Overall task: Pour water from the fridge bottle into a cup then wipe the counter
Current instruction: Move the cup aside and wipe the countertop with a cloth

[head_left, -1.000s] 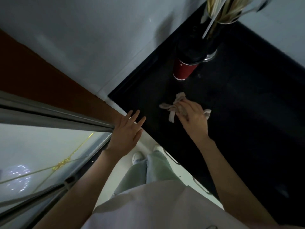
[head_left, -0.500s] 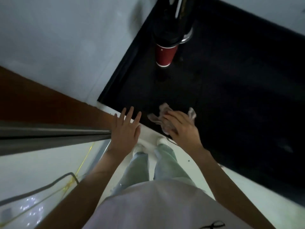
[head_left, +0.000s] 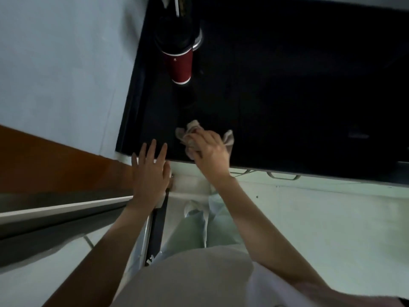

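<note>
two hands reach over a dark kitchen counter (head_left: 287, 96), seen from the person's own head, looking down. the right hand (head_left: 210, 151) has its fingers curled around a crumpled pale cloth (head_left: 190, 135) and presses it onto the counter, close to the front edge. the left hand (head_left: 150, 171) is spread flat with straight fingers, holding nothing, at the counter's near left corner; whether it touches the edge is unclear. a red cup (head_left: 180, 66) stands upright further back, near the left wall, well apart from the cloth, with a dark container (head_left: 174, 34) just behind it. no bottle is in view. the wiping step looks to be in hand, with pouring likely finished. the next move probably calls for sweeping the cloth across the unwiped surface while steering clear of the cup.
</note>
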Motion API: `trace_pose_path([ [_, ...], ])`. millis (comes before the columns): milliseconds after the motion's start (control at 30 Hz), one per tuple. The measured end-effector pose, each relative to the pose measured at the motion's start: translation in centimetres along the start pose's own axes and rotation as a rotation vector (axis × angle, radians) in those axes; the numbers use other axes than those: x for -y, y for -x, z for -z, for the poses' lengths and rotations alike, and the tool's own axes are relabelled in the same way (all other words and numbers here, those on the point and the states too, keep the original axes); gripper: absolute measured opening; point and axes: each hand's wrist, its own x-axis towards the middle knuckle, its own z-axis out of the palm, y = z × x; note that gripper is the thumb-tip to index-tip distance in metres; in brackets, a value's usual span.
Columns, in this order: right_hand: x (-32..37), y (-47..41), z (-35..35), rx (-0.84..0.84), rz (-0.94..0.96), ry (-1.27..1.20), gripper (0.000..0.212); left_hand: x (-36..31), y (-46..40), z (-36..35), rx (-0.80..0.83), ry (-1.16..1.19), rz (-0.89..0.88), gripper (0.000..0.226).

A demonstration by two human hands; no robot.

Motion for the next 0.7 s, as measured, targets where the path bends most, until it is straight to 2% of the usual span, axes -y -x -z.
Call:
trace_pose_path([
  [100,1.4,0.7,-1.4,0.042,0.077,-0.052,0.028,0.3,0.0,-0.1,-0.03,-0.01,-0.048,0.047],
  [200,-1.5,1.8,0.2,0.011,0.097,0.003,0.03,0.2,0.2,0.0,0.0,-0.018,-0.036,0.051],
  [400,-9.8,4.3,5.9,-0.198,-0.254,0.156,0.03,0.2,0.2,0.2,0.041,-0.029,-0.042,0.052],
  [500,-8.3,3.9,4.6,-0.201,-0.198,0.182,0.03,0.2,0.3,0.1,0.034,-0.021,-0.035,0.052],
  [700,1.2,2.6,-1.1,-0.087,0.029,0.026,0.032,0.2,0.2,-0.1,0.016,-0.02,-0.037,0.052],
])
